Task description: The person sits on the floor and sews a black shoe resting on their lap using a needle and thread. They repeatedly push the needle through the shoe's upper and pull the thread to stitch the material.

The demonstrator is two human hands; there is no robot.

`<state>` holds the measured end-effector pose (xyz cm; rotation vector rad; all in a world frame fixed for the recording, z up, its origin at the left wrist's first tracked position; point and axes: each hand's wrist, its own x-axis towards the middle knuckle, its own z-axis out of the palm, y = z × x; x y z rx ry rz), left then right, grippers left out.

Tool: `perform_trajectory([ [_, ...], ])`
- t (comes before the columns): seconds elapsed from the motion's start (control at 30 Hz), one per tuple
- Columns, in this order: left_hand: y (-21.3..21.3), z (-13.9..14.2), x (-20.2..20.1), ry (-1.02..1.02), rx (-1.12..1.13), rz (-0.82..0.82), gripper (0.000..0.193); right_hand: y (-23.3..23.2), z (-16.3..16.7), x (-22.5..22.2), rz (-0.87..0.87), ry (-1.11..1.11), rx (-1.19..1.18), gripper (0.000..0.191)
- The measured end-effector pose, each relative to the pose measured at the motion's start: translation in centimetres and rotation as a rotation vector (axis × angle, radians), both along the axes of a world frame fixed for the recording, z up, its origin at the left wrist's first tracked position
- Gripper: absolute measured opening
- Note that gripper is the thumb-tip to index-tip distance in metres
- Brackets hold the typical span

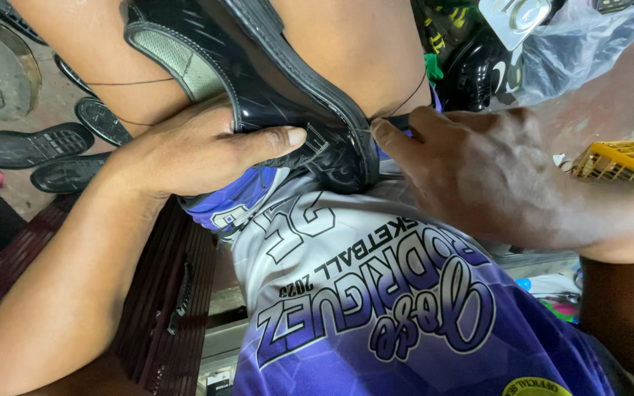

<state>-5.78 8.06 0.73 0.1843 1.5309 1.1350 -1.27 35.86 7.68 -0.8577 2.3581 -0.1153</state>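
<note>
A glossy black leather shoe with a grey mesh lining lies between my bare knees, its heel end toward my stomach. My left hand clamps it from the left, thumb pressed across the upper. My right hand pinches at the shoe's heel edge, fingertips closed on a thin dark thread that runs up over my right thigh. Whether a needle is in the fingers is hidden. Another strand of thread crosses my left thigh. My purple and white sports jersey fills the lower middle.
Several black shoe soles lie on the concrete floor at the left. A dark wooden box with a handle sits by my left arm. A yellow plastic crate is at the right, and black shoes with a clear plastic bag at the top right.
</note>
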Motion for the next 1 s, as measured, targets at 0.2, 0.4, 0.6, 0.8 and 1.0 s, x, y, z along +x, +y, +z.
perform_trajectory([
  [0.2,-0.1,-0.2,0.2,0.125,0.092,0.017,0.042,-1.0,-0.6,-0.3,0.079,0.116,-0.054,0.036],
  [0.4,0.2,-0.6,0.6,0.096,0.042,0.0,0.037,-0.3,-2.3,0.1,0.111,0.172,-0.155,0.037],
  [0.6,0.1,-1.1,1.2,0.098,-0.023,-0.013,0.036,1.1,-2.7,-0.8,0.076,0.156,-0.295,0.035],
  [0.8,-0.4,-1.5,1.5,-0.062,0.101,0.116,0.033,3.3,-2.9,-1.9,-0.004,0.022,-0.468,0.033],
  [1.0,-0.5,-1.4,1.0,0.018,0.131,0.058,0.032,3.0,-4.1,-2.7,-0.035,-0.077,-0.454,0.024],
])
